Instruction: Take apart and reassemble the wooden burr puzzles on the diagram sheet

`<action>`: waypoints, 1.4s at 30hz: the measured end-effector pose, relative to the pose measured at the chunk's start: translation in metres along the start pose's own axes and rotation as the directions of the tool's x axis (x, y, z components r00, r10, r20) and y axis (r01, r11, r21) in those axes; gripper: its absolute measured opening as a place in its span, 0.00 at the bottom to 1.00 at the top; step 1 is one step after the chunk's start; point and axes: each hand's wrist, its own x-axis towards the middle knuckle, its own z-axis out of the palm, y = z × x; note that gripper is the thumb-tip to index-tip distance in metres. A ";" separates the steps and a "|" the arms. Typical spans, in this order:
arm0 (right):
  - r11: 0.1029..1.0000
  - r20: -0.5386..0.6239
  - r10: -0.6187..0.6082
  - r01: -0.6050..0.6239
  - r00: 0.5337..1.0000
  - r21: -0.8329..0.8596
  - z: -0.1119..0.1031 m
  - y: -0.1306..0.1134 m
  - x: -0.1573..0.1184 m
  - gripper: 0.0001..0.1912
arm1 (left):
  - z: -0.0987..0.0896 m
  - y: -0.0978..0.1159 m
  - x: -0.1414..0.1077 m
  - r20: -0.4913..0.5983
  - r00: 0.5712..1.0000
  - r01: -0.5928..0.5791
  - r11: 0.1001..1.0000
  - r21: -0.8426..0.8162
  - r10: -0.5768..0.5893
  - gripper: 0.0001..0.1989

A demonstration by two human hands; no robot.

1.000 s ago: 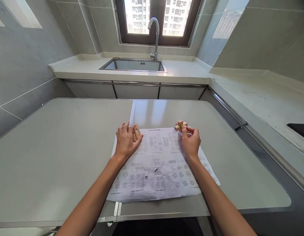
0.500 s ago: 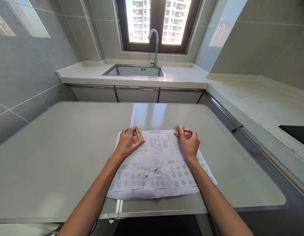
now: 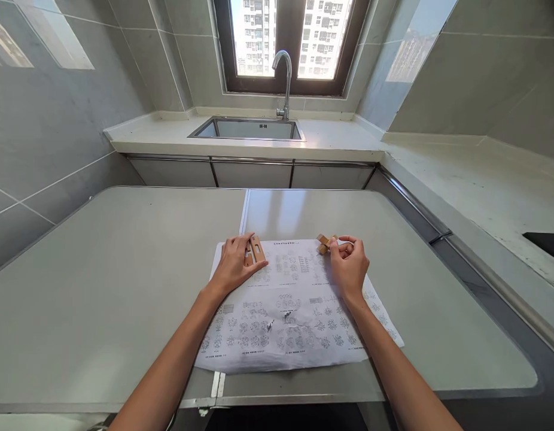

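Observation:
My left hand (image 3: 233,263) lies at the upper left of a printed paper sheet (image 3: 277,353). Its fingers and thumb close around flat, slotted wooden pieces (image 3: 258,250), partly covered by the hand. Near the sheet's upper right edge, my right hand (image 3: 350,266) pinches a small wooden block puzzle (image 3: 323,244) of several interlocking pieces between thumb and fingers. The fingertips hide part of that puzzle. Rows of small line drawings and text fill the creased sheet, with dark marks or tears near its middle.
A pale folding table (image 3: 124,287) with a seam down its middle bears the sheet. Beyond it are a white counter (image 3: 340,134), a sink (image 3: 245,139) and a tall tap (image 3: 288,84) below a window. Another counter (image 3: 496,197) runs along the right.
The view has shifted slightly. The wooden puzzle in my right hand shows a slightly different angle, while my left hand keeps its place on the slotted pieces.

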 end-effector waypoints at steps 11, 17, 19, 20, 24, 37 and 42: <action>0.930 0.408 -0.367 0.326 0.836 0.170 0.015 -0.021 -0.040 0.09 | 0.000 0.012 0.001 0.039 0.991 -0.130 0.989 0.066 0.128 0.42; 0.926 0.540 -0.373 0.338 0.755 0.167 0.017 -0.022 -0.044 0.08 | 0.004 0.030 -0.001 0.108 0.961 -0.260 0.966 0.021 0.256 0.46; 0.928 0.542 -0.369 0.326 0.755 0.179 0.016 -0.022 -0.043 0.07 | 0.007 0.038 -0.004 0.145 0.937 -0.319 0.948 -0.016 0.318 0.47; 0.930 0.544 -0.366 0.318 0.755 0.183 0.016 -0.022 -0.043 0.07 | 0.008 0.042 -0.005 0.168 0.923 -0.346 0.937 -0.037 0.347 0.47; 0.939 0.559 -0.342 0.289 0.755 0.185 0.015 -0.023 -0.043 0.07 | 0.012 0.053 -0.010 0.237 0.877 -0.400 0.908 -0.123 0.418 0.48; 0.885 0.546 -0.451 0.434 0.705 0.170 0.015 -0.021 -0.044 0.04 | 0.007 0.046 -0.007 0.139 0.945 -0.299 0.954 -0.003 0.297 0.20; 0.818 0.619 -0.532 0.540 0.578 0.199 0.015 -0.020 -0.043 0.25 | 0.010 0.041 -0.006 0.088 0.966 -0.247 0.968 0.053 0.242 0.15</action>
